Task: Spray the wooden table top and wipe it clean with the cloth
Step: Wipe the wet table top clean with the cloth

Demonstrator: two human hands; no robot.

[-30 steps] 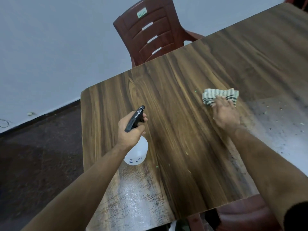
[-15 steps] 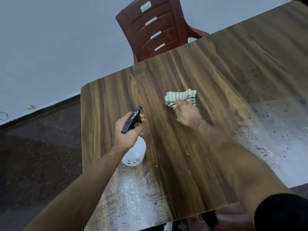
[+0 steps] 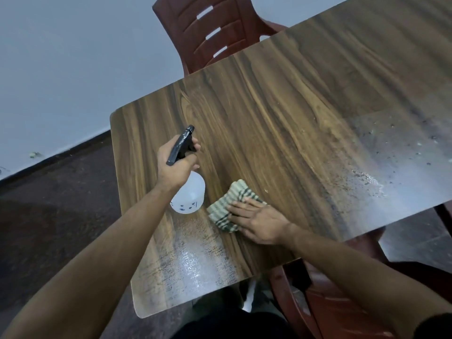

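A: From the head view, why is the left hand (image 3: 174, 167) up like that?

B: It grips the neck of the spray bottle (image 3: 188, 195), fingers curled round at the black trigger head (image 3: 180, 146), I'd judge so it is ready to spray again without getting in the cloth's way

A: Which way does the bottle point?

B: Its nozzle aims away from the person, toward the far side of the tabletop (image 3: 281, 113); the long axis runs from the white body near the wrist up to that tip

A: And the right hand (image 3: 259, 222)?

B: Fingers straight and flat, pressing the striped cloth (image 3: 226, 206) onto the wood just beside the bottle. The cloth lies bunched near the front edge, its length slanting up and to the left. Wet, shiny patches nearby probably need wiping next
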